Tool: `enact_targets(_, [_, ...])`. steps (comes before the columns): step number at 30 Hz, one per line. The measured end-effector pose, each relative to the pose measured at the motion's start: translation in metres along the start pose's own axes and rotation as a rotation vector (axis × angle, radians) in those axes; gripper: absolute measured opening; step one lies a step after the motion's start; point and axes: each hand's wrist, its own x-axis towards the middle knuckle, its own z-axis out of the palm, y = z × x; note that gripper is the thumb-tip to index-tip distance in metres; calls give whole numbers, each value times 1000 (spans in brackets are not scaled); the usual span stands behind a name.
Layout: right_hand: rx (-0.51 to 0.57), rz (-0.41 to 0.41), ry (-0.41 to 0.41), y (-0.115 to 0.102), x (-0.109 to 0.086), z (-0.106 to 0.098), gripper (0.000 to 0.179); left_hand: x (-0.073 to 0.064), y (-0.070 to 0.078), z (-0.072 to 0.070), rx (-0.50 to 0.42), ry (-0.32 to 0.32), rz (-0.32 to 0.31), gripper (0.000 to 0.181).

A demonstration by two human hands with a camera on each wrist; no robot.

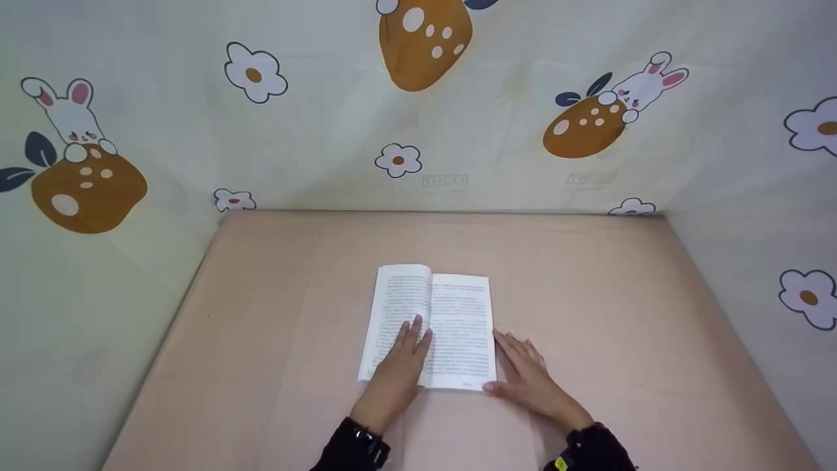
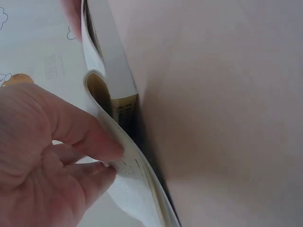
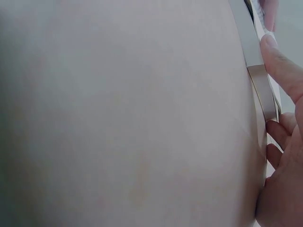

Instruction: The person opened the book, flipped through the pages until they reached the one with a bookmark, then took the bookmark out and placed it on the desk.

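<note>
An open book with printed pages lies on the table, its spine running away from me. My left hand rests on the lower part of the left page, its fingers pointing up toward the gutter. In the left wrist view, the thumb and fingers of the left hand touch the page, which bows up near the spine. My right hand holds the book's lower right corner, the thumb at the corner and the fingers along the side edge. The right wrist view shows the right hand against the book's edge.
A pinkish-beige cover spreads over the table around the book. Pale curtains printed with rabbits, brown fruit and flowers stand at the back and on both sides. Dark sleeves cover both forearms.
</note>
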Motion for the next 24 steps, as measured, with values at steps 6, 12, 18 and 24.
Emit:
enact_targets(6, [8,6,-4,0,0,0,93,1,6,1,-31,9,-36,52])
enact_targets(12, [-2,-4,1,2,1,-1,91,2,10,6,-43,3,-51,61])
enact_targets(18, [-15,-21,23,2,2,0,87,2,13,7,-46,-28,-57,72])
enact_targets(24, [-31,-32,30,1,2,1,87,5,16,9,-21,-42,-76,69])
